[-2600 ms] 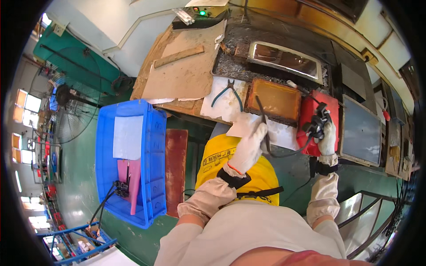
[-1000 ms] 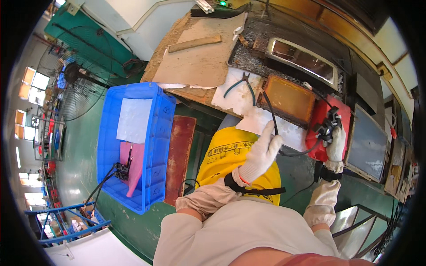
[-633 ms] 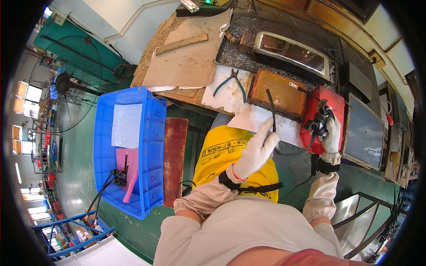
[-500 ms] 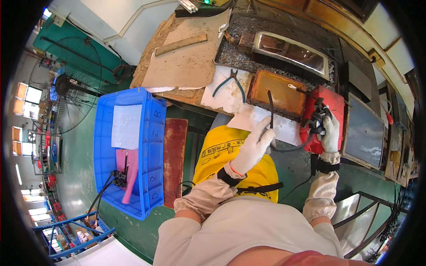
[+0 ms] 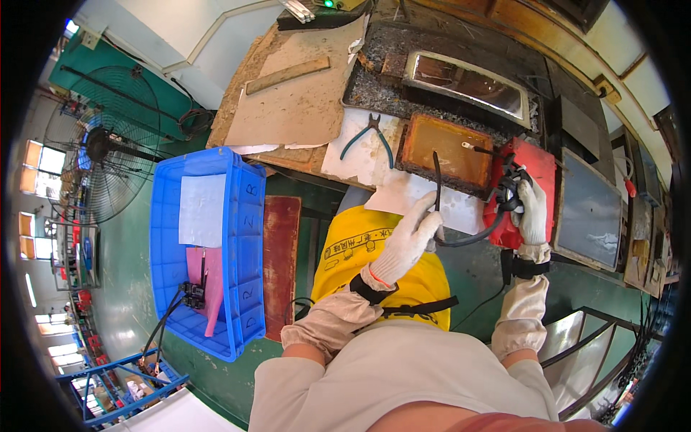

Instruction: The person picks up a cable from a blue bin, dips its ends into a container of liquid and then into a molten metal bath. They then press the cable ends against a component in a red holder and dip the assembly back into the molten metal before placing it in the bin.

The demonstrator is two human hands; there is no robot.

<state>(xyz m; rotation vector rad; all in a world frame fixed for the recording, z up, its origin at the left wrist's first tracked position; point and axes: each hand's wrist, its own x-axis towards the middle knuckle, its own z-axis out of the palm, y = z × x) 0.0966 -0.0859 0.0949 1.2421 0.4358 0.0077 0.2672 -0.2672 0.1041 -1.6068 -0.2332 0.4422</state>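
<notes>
Your left hand (image 5: pixel 409 245) pinches the black cable (image 5: pixel 469 239) near one end; your right hand (image 5: pixel 533 210) grips the black fitting (image 5: pixel 507 190) over the red box (image 5: pixel 543 164). Sagging between them, the cable looks light and springy, best held near that end

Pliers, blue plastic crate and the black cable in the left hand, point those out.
Teal-handled pliers (image 5: pixel 373 125), head view: on the pivot.
Blue plastic crate (image 5: pixel 245 252), head view: on the outer side wall.
Black cable (image 5: pixel 437 174), head view: near the free end.
</notes>
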